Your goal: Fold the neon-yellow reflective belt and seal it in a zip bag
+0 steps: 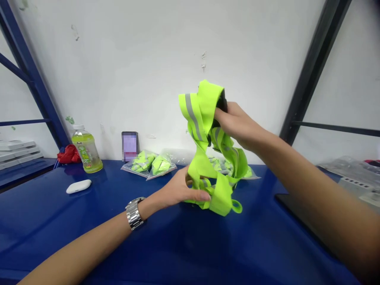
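A neon-yellow elastic reflective vest (194,114) with grey reflective stripes hangs in loops above the blue table. Up at its top, my right hand (236,120) is closed on the bands, with a black part beside the fingers. Lower down, my left hand (181,190) wears a silver watch (134,213) on its wrist and holds the lower bands. Its thumb lies in front of them, while the fingers are partly hidden behind the strap. One loose band end curls to the right of the left thumb.
Behind the vest, clear bags of folded neon vests (162,165) lie along the wall. To the left are a phone (130,145), a drink bottle (86,150), a red cloth (69,154) and a white case (78,186). A dark flat object (299,217) rests at right.
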